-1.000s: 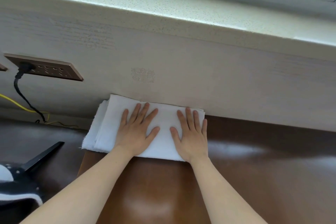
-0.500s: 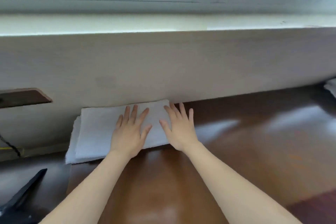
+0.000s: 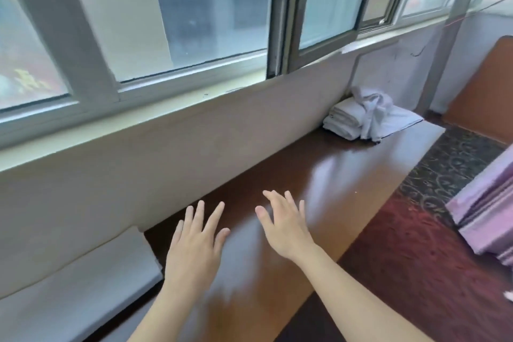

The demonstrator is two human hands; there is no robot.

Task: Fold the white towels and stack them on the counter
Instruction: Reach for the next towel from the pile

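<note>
My left hand (image 3: 194,247) and right hand (image 3: 286,228) hover empty, fingers (image 3: 200,214) spread, over the glossy brown wooden surface (image 3: 347,175); folded white towel (image 3: 83,280) lies at left, crumpled white towel (image 3: 374,114) far right awaits folding, I reckon

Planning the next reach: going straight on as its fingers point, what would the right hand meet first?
Probably the wall under the window, after bare counter; the right hand points well left of the towels, though depth is unclear.

Folded towel (image 3: 91,272) on counter (image 3: 347,175) at L; towel pile (image 3: 358,116) at far R.
</note>
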